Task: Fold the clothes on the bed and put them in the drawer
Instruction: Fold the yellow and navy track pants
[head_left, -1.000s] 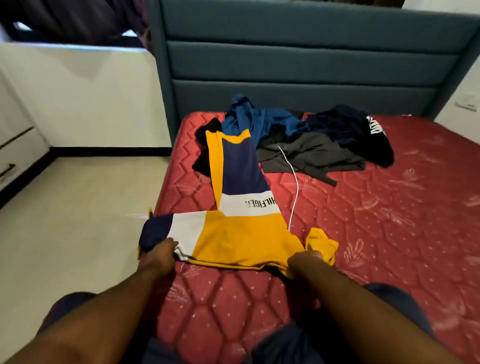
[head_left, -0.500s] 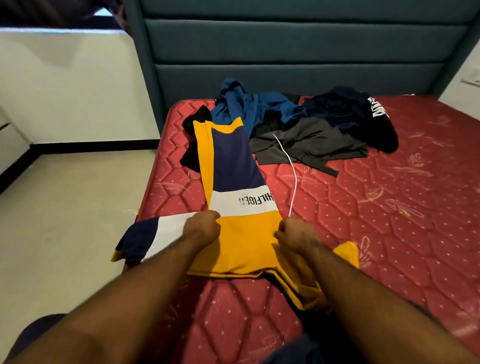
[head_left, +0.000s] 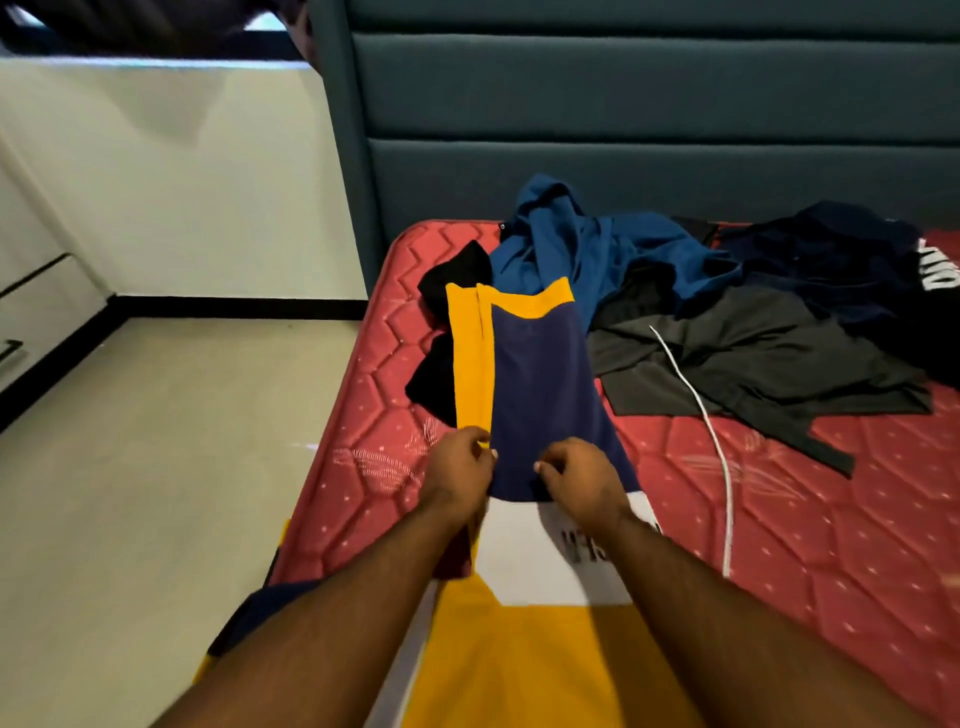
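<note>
1. The yellow and navy shirt (head_left: 535, 395) is laid on the bed (head_left: 831, 519), long axis running away toward the headboard (head_left: 623, 104).
2. Its navy panel is pinched at mid-length by the left hand (head_left: 460, 475) and right hand (head_left: 582, 478), side by side.
3. Equal reach is judged for both.

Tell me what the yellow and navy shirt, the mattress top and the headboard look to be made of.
Yellow and navy shirt: soft matte knit, probably cotton jersey; it lies limp and flat.
Mattress top: red quilted fabric with a slight sheen; stitched hexagon pattern and woven motifs show.
Headboard: teal upholstery, matte woven-looking cloth in padded horizontal panels; fibre cannot be told.
</note>
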